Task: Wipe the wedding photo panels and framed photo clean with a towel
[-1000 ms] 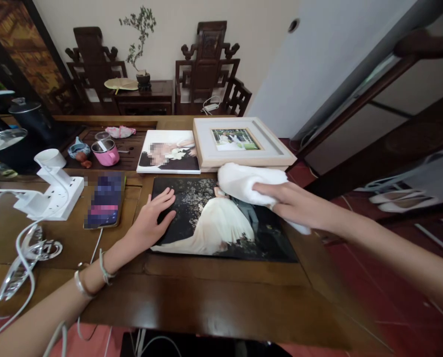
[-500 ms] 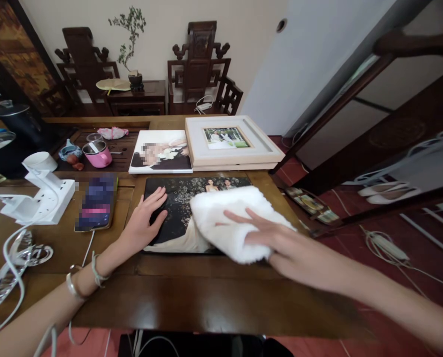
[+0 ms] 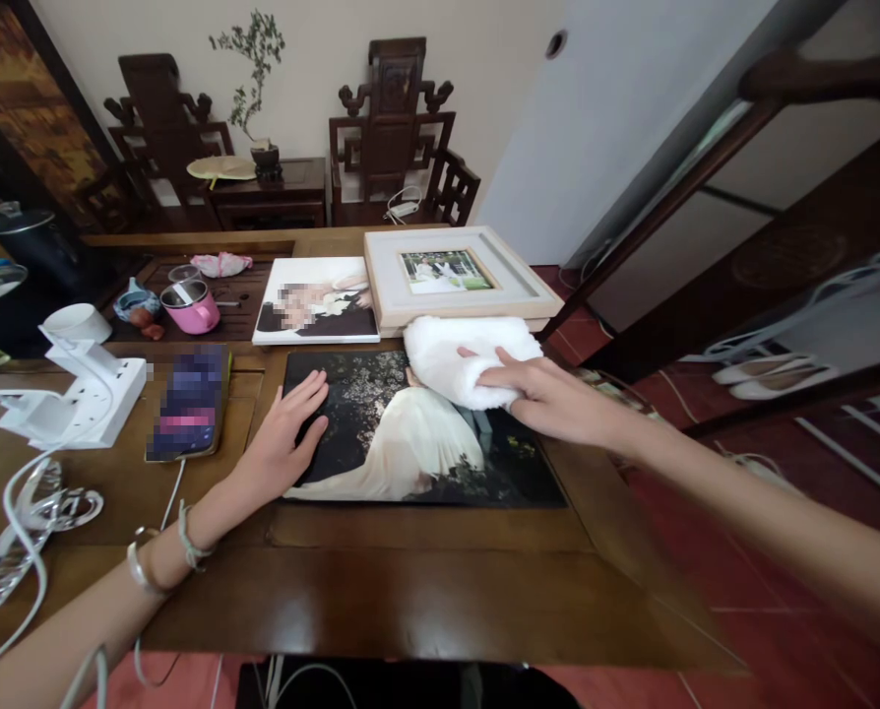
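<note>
A dark photo print (image 3: 410,443) showing a pale, flowing dress lies flat on the wooden table (image 3: 381,591). My left hand (image 3: 292,423) rests on its left edge, fingers stretched out and holding nothing. In my right hand (image 3: 535,394) is a folded white cloth (image 3: 455,359), pressed over the print's upper right part. The cloth hides the top of the pictured people and reaches close to the wooden picture frame (image 3: 462,313) behind. A white-edged photo panel (image 3: 318,300) lies just beyond the print, left of that frame.
Left of my left hand lie a phone (image 3: 189,404), a white power strip (image 3: 111,404) and a clear hair clip (image 3: 37,532). A pink cup (image 3: 190,307) and a small blue pot (image 3: 137,299) stand on the tea tray. Loose cables cross the left side; the table's edge runs along the right.
My right hand has slid the white cloth away from me, from the print's middle right to its upper edge, uncovering the pictured dress and lower right corner. My left hand stays in place.
</note>
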`<state>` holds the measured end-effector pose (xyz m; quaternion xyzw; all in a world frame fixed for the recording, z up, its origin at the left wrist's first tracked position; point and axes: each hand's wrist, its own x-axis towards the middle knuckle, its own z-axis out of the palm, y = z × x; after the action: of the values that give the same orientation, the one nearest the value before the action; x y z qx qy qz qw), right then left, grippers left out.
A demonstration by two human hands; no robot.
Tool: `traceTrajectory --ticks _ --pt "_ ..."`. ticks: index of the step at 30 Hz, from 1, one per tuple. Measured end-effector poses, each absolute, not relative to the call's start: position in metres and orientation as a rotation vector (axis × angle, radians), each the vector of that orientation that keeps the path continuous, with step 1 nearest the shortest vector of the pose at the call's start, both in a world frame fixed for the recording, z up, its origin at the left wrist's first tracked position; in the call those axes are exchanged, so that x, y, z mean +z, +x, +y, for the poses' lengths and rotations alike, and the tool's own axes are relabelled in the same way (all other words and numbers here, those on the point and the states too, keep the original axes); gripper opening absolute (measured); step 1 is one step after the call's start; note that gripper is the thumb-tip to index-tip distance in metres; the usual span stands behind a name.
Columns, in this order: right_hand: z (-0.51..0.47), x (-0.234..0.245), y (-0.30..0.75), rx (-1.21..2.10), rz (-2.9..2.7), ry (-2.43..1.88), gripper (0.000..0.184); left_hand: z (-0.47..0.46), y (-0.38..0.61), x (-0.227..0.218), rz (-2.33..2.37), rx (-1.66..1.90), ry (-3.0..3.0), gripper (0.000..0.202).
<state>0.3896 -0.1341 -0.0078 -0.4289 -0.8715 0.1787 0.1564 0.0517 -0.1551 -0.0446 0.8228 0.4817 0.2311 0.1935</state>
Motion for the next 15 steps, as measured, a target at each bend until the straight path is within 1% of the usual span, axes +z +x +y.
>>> traceTrajectory --ticks 4,10,12,15 --pt "-0.190 -0.003 0.387 0.512 -2.512 -1.256 0.046 -0.155 0.053 -0.044 1.359 0.655 2.307 0.046" --pt "-0.279 0.005 0.395 0.692 -2.573 -1.219 0.044 -0.156 0.054 -0.044 1.361 0.671 2.306 0.045" --pt "-0.284 0.006 0.399 0.750 -2.564 -1.241 0.045 -0.155 0.054 -0.044 1.356 0.669 2.310 0.045" --pt "-0.263 0.007 0.403 0.796 -2.548 -1.361 0.050 -0.155 0.053 -0.044 1.348 0.656 2.313 0.045"
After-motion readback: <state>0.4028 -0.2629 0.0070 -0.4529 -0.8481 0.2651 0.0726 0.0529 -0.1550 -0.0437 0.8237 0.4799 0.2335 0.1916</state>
